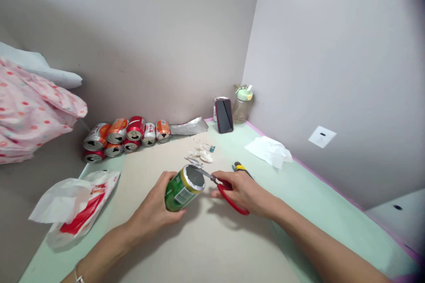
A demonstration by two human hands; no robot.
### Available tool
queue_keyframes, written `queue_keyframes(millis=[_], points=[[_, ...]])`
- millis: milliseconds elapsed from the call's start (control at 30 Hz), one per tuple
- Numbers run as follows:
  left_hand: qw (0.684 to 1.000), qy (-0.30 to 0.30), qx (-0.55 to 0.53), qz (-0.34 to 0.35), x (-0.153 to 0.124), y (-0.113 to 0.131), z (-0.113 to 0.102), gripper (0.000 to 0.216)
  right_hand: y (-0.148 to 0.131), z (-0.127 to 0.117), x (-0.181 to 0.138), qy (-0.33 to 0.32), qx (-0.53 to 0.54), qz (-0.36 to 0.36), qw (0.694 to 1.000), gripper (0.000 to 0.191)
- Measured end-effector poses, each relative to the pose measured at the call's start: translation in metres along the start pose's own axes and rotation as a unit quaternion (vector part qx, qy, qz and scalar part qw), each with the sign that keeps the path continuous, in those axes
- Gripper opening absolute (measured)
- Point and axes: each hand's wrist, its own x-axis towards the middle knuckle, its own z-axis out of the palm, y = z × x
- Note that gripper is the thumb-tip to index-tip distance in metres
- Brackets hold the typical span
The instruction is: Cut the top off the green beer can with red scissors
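Observation:
My left hand (152, 205) is wrapped round a green drink can (177, 192), tilted with its cut-open end towards the upper right. In my right hand (241, 188) is a pair of scissors (229, 199) with red handles. The blades meet the can's rim, which has a ragged silvery edge. A piece of cut metal (193, 162) sticks out at the far side of the rim; whether it is still attached I cannot tell. Just beyond lie crumpled white scraps (204, 154) and a small blue piece (212, 148).
Several drink cans (135, 128) are stacked by the wall, beside a flattened metal sheet (189, 127). A phone (225, 116) leans near a bottle (243, 106). White tissue (268, 150), a yellow-and-black tool (242, 168) and a tissue packet (83, 212) lie on the table.

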Motion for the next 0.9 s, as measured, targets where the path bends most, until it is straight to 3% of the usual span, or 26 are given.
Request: queue_keyframes(millis=[200,433,567,700,900], points=[[1.000,-0.010,-0.022,-0.005,-0.001,0.003,-0.004,0.055,-0.003,-0.006,0.000,-0.039,0.034,-0.004,0.999,0.025],[0.996,0.073,0.049,0.023,0.002,-0.014,0.011,0.073,0.003,0.008,0.002,0.023,0.004,-0.012,1.000,0.016],[0.996,0.058,0.059,0.022,0.001,-0.015,0.019,0.063,0.004,0.014,0.003,0.035,-0.061,-0.043,0.997,0.013],[0.998,0.042,0.052,0.021,-0.001,-0.007,0.022,0.059,0.004,0.015,0.003,0.067,-0.141,-0.043,0.987,0.024],[0.999,0.021,0.028,0.003,-0.002,0.003,0.018,0.054,0.004,0.012,0.004,0.042,-0.113,-0.053,0.991,0.028]])
